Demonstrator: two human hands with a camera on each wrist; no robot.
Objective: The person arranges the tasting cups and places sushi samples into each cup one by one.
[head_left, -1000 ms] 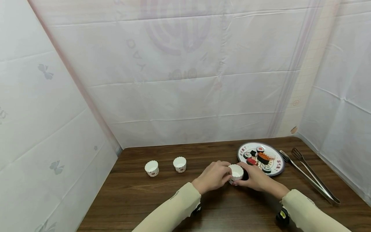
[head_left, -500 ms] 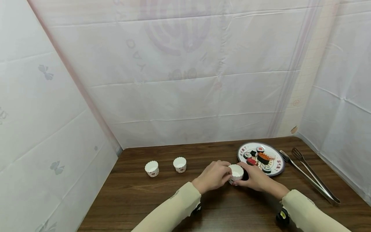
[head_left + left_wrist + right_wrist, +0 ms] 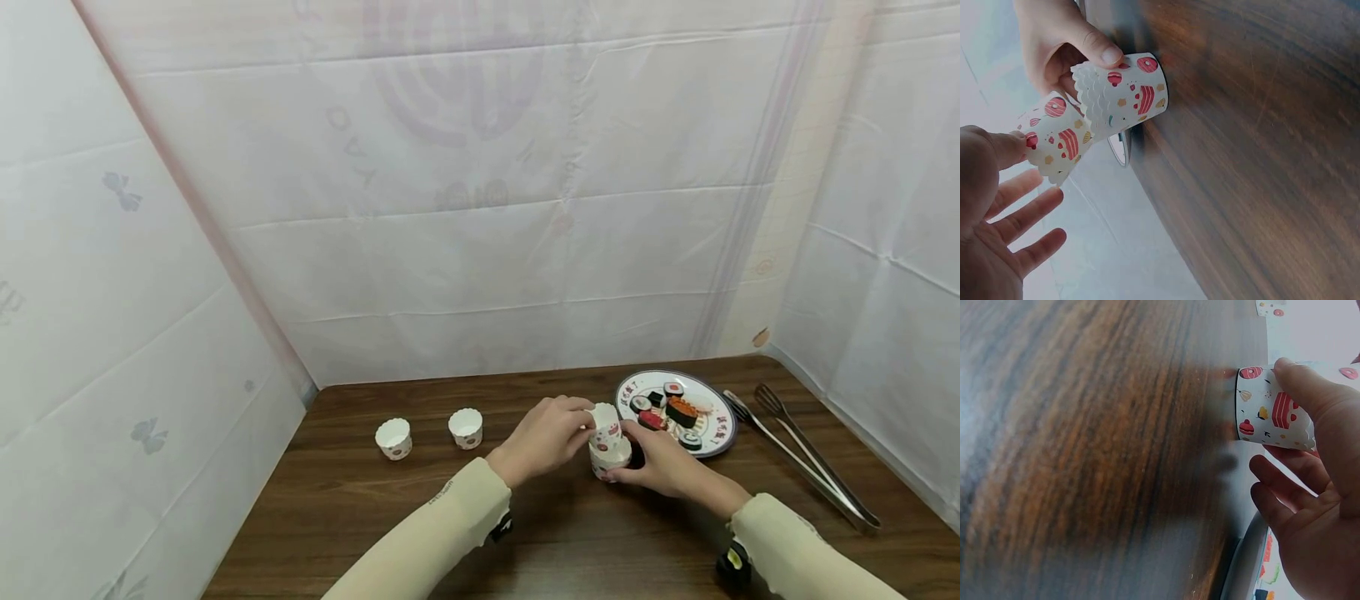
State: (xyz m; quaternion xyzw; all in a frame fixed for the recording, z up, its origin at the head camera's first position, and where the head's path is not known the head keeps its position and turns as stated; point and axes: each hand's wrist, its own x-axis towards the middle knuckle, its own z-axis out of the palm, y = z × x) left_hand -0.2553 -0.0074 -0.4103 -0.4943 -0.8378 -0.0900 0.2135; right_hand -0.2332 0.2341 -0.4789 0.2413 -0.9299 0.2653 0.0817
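Observation:
My left hand pinches the rim of a white paper baking cup between thumb and fingers. This cup is tilted, its base at the mouth of a lower stack of the same cups, whose layered scalloped rims show in the left wrist view. My right hand grips that stack from the right side, thumb in front, and keeps it upright on the table. Red cake and doughnut prints cover the cup walls. In the right wrist view the right hand's thumb lies across the printed wall of the lower cup.
Two more baking cups, a left one and a right one, stand apart on the wooden table. Right of my hands is a round plate with several sushi pieces. Metal tongs lie near the right edge. White cloth hangs behind.
The left hand has risen slightly, pulling the top cup up out of the stack and tilting it. The right hand keeps its hold on the stack.

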